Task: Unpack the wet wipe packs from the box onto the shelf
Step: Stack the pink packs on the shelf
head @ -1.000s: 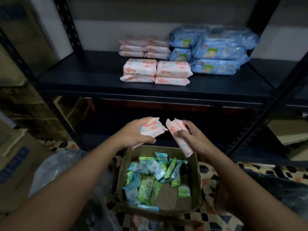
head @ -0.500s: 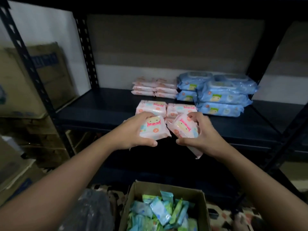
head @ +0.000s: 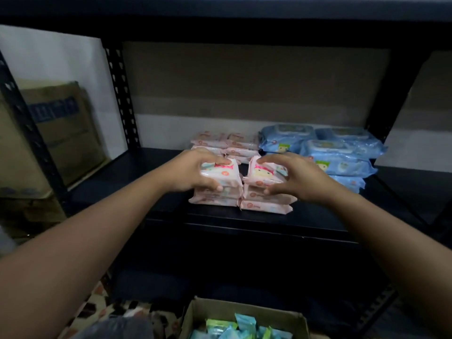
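Observation:
My left hand (head: 193, 172) grips a pink wet wipe pack (head: 221, 173) on top of the left front pink stack on the black shelf (head: 137, 177). My right hand (head: 291, 178) grips a second pink pack (head: 263, 173) on top of the right front stack (head: 266, 204). Both packs touch the stacks beneath them. The cardboard box (head: 242, 314) sits on the floor at the bottom edge, with small green and blue packs (head: 234, 326) inside.
More pink packs (head: 225, 143) lie stacked behind the front stacks. Large blue packs (head: 337, 155) are piled at the shelf's right. A brown carton (head: 56, 133) stands left of the black upright post (head: 122, 99). A lower shelf lies in shadow.
Both hands moved up and forward from above the box to the shelf, carrying the two pink packs onto the front stacks. My view tilted up with them.

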